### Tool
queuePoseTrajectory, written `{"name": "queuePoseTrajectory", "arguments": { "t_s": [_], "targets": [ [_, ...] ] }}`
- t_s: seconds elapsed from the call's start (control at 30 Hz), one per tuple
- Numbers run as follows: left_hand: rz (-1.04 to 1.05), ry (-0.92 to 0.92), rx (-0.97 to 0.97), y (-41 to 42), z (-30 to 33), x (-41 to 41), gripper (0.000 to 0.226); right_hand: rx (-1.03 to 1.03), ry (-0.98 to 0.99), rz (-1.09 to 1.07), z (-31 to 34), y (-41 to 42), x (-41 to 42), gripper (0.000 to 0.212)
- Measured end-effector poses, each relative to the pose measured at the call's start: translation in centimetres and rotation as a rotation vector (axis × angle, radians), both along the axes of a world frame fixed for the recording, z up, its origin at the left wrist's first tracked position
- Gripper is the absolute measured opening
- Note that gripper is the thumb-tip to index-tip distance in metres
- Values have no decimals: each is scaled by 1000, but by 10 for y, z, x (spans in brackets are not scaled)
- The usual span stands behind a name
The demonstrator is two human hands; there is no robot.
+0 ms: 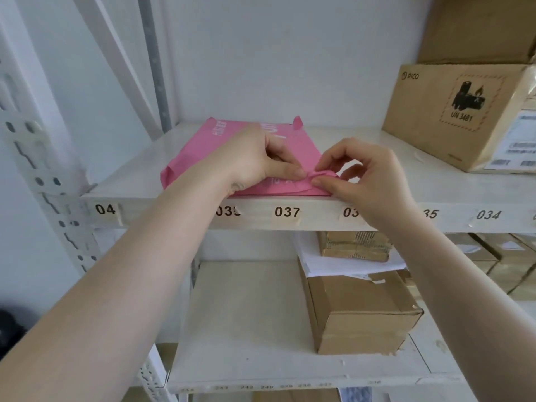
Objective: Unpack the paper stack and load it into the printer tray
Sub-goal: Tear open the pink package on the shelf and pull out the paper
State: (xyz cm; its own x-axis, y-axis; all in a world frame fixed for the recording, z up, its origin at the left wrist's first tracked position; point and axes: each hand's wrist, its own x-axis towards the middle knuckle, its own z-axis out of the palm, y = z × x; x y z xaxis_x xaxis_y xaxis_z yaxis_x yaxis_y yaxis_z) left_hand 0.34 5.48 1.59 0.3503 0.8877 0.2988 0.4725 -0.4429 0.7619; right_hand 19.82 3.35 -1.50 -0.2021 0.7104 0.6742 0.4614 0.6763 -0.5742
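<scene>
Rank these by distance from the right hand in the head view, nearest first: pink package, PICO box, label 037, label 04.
From the right hand:
1. Pink package, pinched at its near corner.
2. Label 037, on the shelf edge, lower left.
3. PICO box, upper right on the shelf.
4. Label 04, far left.

We read "PICO" and "UN 3481" on the cardboard box (452,117). The upper shelf edge (319,216) carries number stickers: "037" and "034" whole, others partly covered. White lettering on the pink package (301,149) is unreadable.
</scene>
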Motion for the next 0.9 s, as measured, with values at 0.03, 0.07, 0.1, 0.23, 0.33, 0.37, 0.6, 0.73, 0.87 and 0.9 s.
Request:
{"name": "queuePoseTrajectory", "arguments": {
  "t_s": [0.03,0.07,0.1,0.23,0.33,0.37,0.6,0.73,0.87,0.9],
  "targets": [
    [-16,-1,11,-1,-1,0,11,-4,27,1,0,1,0,14],
    [-33,-5,20,-3,-2,-1,13,-13,56,4,1,2,-1,13],
    [-53,-14,24,-5,-2,-2,16,-26,82,10,1,2,-2,12],
    [-97,-2,55,-13,-3,-1,25,-80,124,33,3,2,-3,11],
    [-21,-21,93,-13,-6,6,21,-130,131,36,6,2,-4,13],
    [2,-38,95,-12,-6,8,19,-144,137,33,7,3,-4,14],
    [63,-59,-36,-7,2,10,15,-36,201,-6,-4,-6,0,15],
    [84,-51,-64,-4,2,9,18,-9,84,-14,-6,-9,-1,16],
    [79,-43,-69,-5,3,9,19,18,29,-76,-8,-6,-4,17],
    [76,-43,-67,-6,3,9,19,24,28,-86,-9,-6,-4,16]
  ]
}}
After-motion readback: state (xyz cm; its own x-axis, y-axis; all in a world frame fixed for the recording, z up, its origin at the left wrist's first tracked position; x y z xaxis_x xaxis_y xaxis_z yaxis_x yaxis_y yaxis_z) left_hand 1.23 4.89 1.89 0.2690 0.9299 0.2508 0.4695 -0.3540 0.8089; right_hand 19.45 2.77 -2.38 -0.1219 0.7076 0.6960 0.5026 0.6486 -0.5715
